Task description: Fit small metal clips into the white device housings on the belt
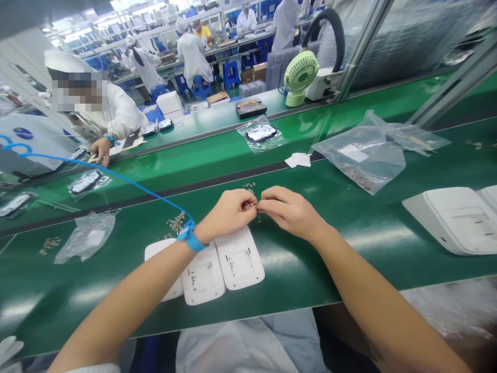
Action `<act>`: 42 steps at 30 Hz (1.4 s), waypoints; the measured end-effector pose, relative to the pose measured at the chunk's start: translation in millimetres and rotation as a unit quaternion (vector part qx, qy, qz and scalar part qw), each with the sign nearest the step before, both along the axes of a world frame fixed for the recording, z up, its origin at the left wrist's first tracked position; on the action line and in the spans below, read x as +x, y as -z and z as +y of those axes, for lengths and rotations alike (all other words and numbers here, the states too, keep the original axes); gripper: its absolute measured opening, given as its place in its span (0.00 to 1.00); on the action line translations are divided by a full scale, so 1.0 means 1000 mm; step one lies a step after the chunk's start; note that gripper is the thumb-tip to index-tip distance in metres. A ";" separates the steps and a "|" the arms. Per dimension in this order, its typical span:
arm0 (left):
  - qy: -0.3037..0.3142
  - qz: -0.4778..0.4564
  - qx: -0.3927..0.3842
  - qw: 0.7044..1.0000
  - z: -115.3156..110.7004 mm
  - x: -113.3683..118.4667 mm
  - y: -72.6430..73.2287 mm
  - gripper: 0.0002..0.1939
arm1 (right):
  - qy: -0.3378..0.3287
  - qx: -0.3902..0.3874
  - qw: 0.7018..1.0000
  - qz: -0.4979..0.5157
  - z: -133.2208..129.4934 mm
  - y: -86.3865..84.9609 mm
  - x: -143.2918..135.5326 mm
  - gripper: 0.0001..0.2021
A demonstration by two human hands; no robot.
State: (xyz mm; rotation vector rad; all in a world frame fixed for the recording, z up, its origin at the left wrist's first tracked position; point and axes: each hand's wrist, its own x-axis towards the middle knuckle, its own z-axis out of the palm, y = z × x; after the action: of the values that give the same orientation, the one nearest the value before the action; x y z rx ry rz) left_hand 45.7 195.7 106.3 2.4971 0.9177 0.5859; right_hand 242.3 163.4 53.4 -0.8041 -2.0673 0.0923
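My left hand (233, 212), with a blue wrist strap (191, 235), is closed in a pinch. Its fingertips meet those of my right hand (289, 210), also pinched. Something tiny with a metallic glint shows between them, too small to name. Below my left hand and forearm lie white plastic housings (241, 259) side by side, with rectangular recesses facing up; the leftmost is partly covered by the forearm. Loose small metal pieces (176, 223) lie left of my left wrist, and more small pieces (249, 185) sit just beyond my fingertips.
A clear bag of small parts (367, 155) lies at right, another bag (87, 235) at left. White housings (458, 217) stand at far right. Across the green belt (202, 155), carrying a bagged device (261, 133), are a green fan (301, 75) and a co-worker's hand (101, 150). A blue cord (135, 184) runs to my strap.
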 end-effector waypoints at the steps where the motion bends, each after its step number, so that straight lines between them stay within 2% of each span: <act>1: 0.011 0.006 -0.012 1.000 0.000 -0.002 -0.001 0.06 | 0.017 0.032 0.999 -0.032 0.000 0.001 0.000 0.10; 4: 0.036 0.019 -0.028 0.999 -0.002 -0.007 -0.001 0.06 | 0.007 0.036 0.998 -0.052 0.000 0.003 -0.002 0.10; 6: 0.048 0.024 -0.024 0.998 -0.004 -0.010 -0.001 0.07 | -0.029 -0.027 0.999 -0.004 -0.001 0.002 -0.004 0.08; 8: 0.050 0.027 -0.006 0.998 -0.005 -0.012 -0.001 0.07 | -0.046 -0.140 0.986 0.075 -0.002 0.000 -0.007 0.06; 10: 0.043 0.031 0.022 0.998 -0.006 -0.013 -0.001 0.07 | -0.061 -0.296 0.937 0.173 -0.004 -0.002 -0.010 0.08; 12: 0.037 0.039 0.050 0.997 -0.008 -0.012 0.001 0.08 | -0.092 -0.438 0.853 0.268 -0.004 -0.003 -0.013 0.13; 14: 0.035 0.049 0.070 0.996 -0.009 -0.011 0.004 0.10 | -0.118 -0.523 0.777 0.329 -0.004 -0.004 -0.015 0.17; 15: 0.033 0.055 0.076 0.995 -0.010 -0.010 0.006 0.11 | -0.121 -0.544 0.756 0.345 -0.004 -0.004 -0.015 0.18; 16: 0.032 0.060 0.079 0.995 -0.010 -0.009 0.007 0.11 | -0.119 -0.553 0.746 0.351 -0.004 -0.005 -0.015 0.18; 17: 0.030 0.064 0.080 0.994 -0.011 -0.008 0.008 0.11 | -0.111 -0.553 0.750 0.347 -0.004 -0.005 -0.014 0.17; 18: 0.028 0.068 0.079 0.994 -0.011 -0.007 0.009 0.11 | -0.096 -0.540 0.768 0.331 -0.004 -0.005 -0.014 0.15; 19: 0.025 0.071 0.075 0.994 -0.012 -0.007 0.010 0.11 | -0.073 -0.510 0.801 0.305 -0.004 -0.005 -0.013 0.13; 20: 0.020 0.072 0.069 0.995 -0.012 -0.006 0.010 0.11 | -0.042 -0.459 0.846 0.267 -0.005 -0.004 -0.013 0.10; 22: 0.004 0.066 0.051 0.997 -0.012 -0.003 0.011 0.11 | 0.021 -0.299 0.940 0.161 -0.005 0.000 -0.014 0.05; 23: -0.007 0.058 0.038 0.998 -0.012 -0.002 0.011 0.12 | 0.047 -0.204 0.972 0.103 -0.006 0.003 -0.014 0.05; 24: -0.017 0.049 0.023 0.998 -0.011 -0.001 0.010 0.12 | 0.067 -0.113 0.990 0.052 -0.006 0.006 -0.014 0.07; 26: -0.029 0.026 -0.013 0.999 -0.009 0.001 0.008 0.14 | 0.091 0.018 0.996 -0.015 -0.006 0.013 -0.014 0.10; 28: -0.023 0.003 -0.046 0.999 -0.006 0.004 0.005 0.15 | 0.112 0.074 0.991 -0.024 -0.007 0.018 -0.014 0.09; 30: -0.010 -0.018 -0.064 0.998 -0.003 0.006 0.001 0.16 | 0.128 0.059 0.990 0.024 -0.008 0.019 -0.015 0.06; 32: -0.002 -0.032 -0.064 0.997 -0.002 0.007 -0.002 0.16 | 0.119 -0.038 0.984 0.129 -0.008 0.014 -0.015 0.04; 33: -0.001 -0.036 -0.058 0.998 -0.003 0.008 -0.004 0.15 | 0.089 -0.118 0.970 0.191 -0.008 0.011 -0.016 0.05; 34: -0.002 -0.037 -0.047 0.998 -0.004 0.007 -0.005 0.15 | 0.043 -0.213 0.944 0.248 -0.008 0.007 -0.016 0.09; 37: 0.011 -0.023 -0.002 1.000 -0.008 0.004 -0.008 0.12 | -0.114 -0.461 0.816 0.330 -0.006 -0.003 -0.013 0.19; 39: 0.038 0.018 0.050 0.998 -0.012 0.001 -0.009 0.12 | -0.155 -0.539 0.754 0.342 -0.004 -0.006 -0.010 0.22; 41: 0.064 0.073 0.110 0.989 -0.014 -0.002 -0.007 0.14 | -0.163 -0.573 0.722 0.353 -0.004 -0.007 -0.007 0.21; 42: 0.072 0.096 0.135 0.984 -0.015 -0.003 -0.006 0.15 | -0.161 -0.579 0.717 0.354 -0.004 -0.006 -0.007 0.19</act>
State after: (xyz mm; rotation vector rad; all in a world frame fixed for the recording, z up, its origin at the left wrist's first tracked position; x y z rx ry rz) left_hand 42.4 180.6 112.5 2.8770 0.7575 0.4526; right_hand 235.5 159.9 59.8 -0.8576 -1.1797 1.7442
